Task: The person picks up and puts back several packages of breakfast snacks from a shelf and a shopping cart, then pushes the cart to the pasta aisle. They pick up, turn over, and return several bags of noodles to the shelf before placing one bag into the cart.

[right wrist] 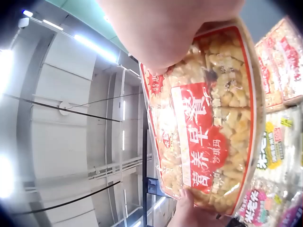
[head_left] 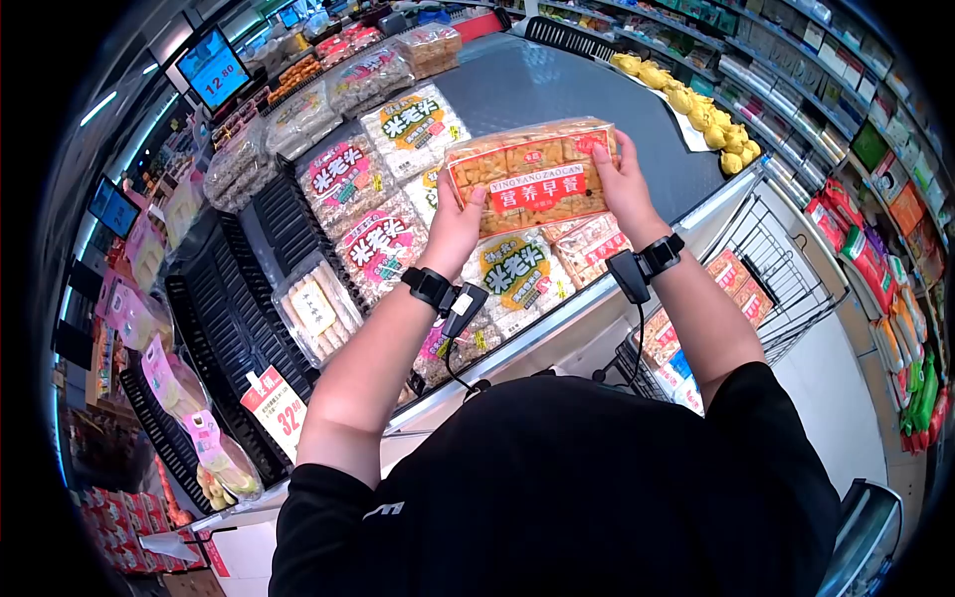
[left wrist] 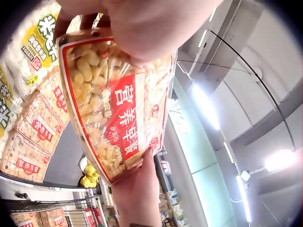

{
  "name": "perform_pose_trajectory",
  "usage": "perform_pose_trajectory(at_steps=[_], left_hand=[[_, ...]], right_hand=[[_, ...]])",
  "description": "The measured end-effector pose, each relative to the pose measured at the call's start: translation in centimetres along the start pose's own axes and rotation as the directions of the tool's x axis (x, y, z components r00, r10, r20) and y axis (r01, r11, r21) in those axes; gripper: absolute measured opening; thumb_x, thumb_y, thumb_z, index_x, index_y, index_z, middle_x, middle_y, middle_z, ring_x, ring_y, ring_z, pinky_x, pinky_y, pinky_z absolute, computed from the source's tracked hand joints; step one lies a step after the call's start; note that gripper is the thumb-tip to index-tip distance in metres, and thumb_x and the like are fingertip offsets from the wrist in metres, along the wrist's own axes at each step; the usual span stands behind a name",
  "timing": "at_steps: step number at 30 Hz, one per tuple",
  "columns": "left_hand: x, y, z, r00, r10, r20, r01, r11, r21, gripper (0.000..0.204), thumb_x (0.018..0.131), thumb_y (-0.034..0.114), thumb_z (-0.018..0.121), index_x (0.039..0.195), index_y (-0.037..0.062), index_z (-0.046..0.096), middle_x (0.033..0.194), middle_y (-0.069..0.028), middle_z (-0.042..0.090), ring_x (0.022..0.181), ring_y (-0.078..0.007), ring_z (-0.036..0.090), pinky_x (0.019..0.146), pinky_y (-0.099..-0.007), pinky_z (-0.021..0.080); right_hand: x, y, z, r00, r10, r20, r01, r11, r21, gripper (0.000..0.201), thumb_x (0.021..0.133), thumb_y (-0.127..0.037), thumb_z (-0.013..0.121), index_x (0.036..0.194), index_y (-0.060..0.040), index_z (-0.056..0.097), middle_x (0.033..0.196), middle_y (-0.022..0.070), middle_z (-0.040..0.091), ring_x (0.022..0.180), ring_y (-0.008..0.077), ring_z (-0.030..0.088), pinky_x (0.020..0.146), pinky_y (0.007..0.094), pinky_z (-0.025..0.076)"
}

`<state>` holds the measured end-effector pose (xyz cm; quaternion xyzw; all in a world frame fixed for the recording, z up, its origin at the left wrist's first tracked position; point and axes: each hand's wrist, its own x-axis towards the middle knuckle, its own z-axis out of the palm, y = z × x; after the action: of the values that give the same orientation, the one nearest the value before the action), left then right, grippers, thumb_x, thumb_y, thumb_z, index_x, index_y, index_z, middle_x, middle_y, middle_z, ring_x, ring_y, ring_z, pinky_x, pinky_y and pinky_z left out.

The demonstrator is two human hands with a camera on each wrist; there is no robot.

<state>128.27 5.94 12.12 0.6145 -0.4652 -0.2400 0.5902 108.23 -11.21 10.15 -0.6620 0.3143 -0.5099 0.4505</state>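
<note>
Both hands, left hand and right hand, pinch my snack bag by its ends above the display shelf. Slick film, so I reckon it could slip.

Head view looking steeply down over the display counter, wrist views close, tilted up — all share the snack packet.

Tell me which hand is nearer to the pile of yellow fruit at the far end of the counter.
The right hand. It grips the end of the snack pack that faces the yellow fruit; the left hand grips the opposite end, farther from the fruit.
</note>
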Motion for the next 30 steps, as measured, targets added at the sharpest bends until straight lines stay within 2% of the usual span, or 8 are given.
perform_pose_trajectory(at_steps=[5, 7, 9, 11, 12, 17, 23, 30], left_hand=[[4.3, -1.6, 1.8, 0.998, -0.055, 0.038, 0.056, 0.998, -0.024, 0.066, 0.095, 0.022, 0.055, 0.145, 0.0057, 0.015, 0.13, -0.0173, 0.051, 0.117, -0.0243, 0.053, 0.099, -0.0338, 0.041], [6.6, -2.7, 2.5, 0.998, -0.045, 0.031, 0.046, 0.999, -0.015, 0.069, 0.09, 0.016, 0.061, 0.143, 0.0046, 0.017, 0.129, -0.017, 0.052, 0.117, -0.0241, 0.054, 0.098, -0.0338, 0.042], [9.8, -3.7, 3.3, 0.998, -0.024, 0.057, 0.015, 0.987, 0.16, 0.072, 0.085, 0.009, 0.066, 0.141, 0.0038, 0.021, 0.127, -0.0165, 0.054, 0.117, -0.0237, 0.054, 0.098, -0.034, 0.042], [13.5, -5.3, 4.2, 0.998, -0.012, 0.054, 0.008, 0.997, 0.079, 0.071, 0.08, 0.006, 0.069, 0.138, 0.0023, 0.027, 0.126, -0.0183, 0.054, 0.117, -0.0254, 0.055, 0.098, -0.035, 0.043], [15.3, -5.8, 4.5, 1.0, -0.011, 0.021, 0.007, 0.986, 0.167, 0.07, 0.08, 0.007, 0.07, 0.136, 0.0016, 0.03, 0.125, -0.0195, 0.055, 0.115, -0.0273, 0.056, 0.096, -0.0357, 0.044], [23.1, -10.2, 6.1, 0.988, 0.126, -0.092, -0.082, 0.92, 0.382, 0.065, 0.078, 0.009, 0.072, 0.131, -0.0007, 0.036, 0.114, -0.022, 0.061, 0.107, -0.0328, 0.061, 0.091, -0.0378, 0.048], [27.8, -14.6, 5.3, 0.99, -0.022, -0.142, 0.063, 0.955, 0.291, 0.061, 0.079, 0.009, 0.072, 0.128, -0.0017, 0.037, 0.11, -0.0216, 0.064, 0.103, -0.0318, 0.063, 0.089, -0.0367, 0.049], [29.8, -17.3, 4.1, 0.98, -0.059, -0.191, 0.169, 0.755, 0.633, 0.054, 0.075, 0.021, 0.077, 0.114, -0.0038, 0.05, 0.103, -0.0241, 0.058, 0.102, -0.0384, 0.057, 0.089, -0.0403, 0.047]], right_hand=[[4.8, 3.9, -0.7, 0.999, 0.028, 0.02, -0.026, 0.993, -0.114, 0.049, 0.098, -0.028, 0.053, 0.138, -0.0082, 0.034, 0.112, 0.0094, 0.06, 0.097, 0.0115, 0.058, 0.083, 0.0258, 0.048], [7.0, 4.6, -0.8, 0.997, 0.044, 0.06, -0.043, 0.999, -0.029, 0.048, 0.097, -0.026, 0.054, 0.138, -0.0078, 0.034, 0.113, 0.0096, 0.06, 0.098, 0.0121, 0.058, 0.084, 0.0261, 0.048], [10.4, 5.6, -0.9, 0.995, 0.054, 0.089, -0.059, 0.997, 0.058, 0.048, 0.097, -0.024, 0.054, 0.138, -0.0075, 0.034, 0.114, 0.0097, 0.059, 0.099, 0.0126, 0.058, 0.085, 0.0263, 0.048], [13.4, 7.1, -1.2, 0.984, 0.009, 0.178, -0.025, 0.996, 0.088, 0.05, 0.096, -0.022, 0.056, 0.137, -0.0066, 0.035, 0.114, 0.01, 0.06, 0.099, 0.0133, 0.058, 0.084, 0.0273, 0.048], [15.2, 8.4, -1.2, 0.983, 0.017, 0.185, -0.033, 0.996, 0.085, 0.05, 0.096, -0.022, 0.056, 0.137, -0.0066, 0.035, 0.114, 0.01, 0.06, 0.099, 0.0133, 0.058, 0.084, 0.0273, 0.048], [23.4, 13.2, 0.5, 0.971, 0.133, 0.197, -0.111, 0.986, -0.121, 0.055, 0.091, -0.031, 0.062, 0.134, -0.0038, 0.04, 0.108, 0.0139, 0.064, 0.099, 0.0192, 0.062, 0.085, 0.0308, 0.048], [28.8, 19.1, 4.6, 0.961, 0.107, 0.255, -0.069, 0.986, -0.154, 0.055, 0.09, -0.037, 0.061, 0.13, -0.0014, 0.046, 0.114, 0.0174, 0.063, 0.105, 0.0264, 0.062, 0.089, 0.0344, 0.048], [30.5, 22.6, 8.0, 0.941, 0.151, 0.303, -0.098, 0.978, -0.185, 0.055, 0.09, -0.035, 0.061, 0.131, -0.0012, 0.045, 0.117, 0.0187, 0.062, 0.108, 0.028, 0.061, 0.091, 0.0356, 0.046]])
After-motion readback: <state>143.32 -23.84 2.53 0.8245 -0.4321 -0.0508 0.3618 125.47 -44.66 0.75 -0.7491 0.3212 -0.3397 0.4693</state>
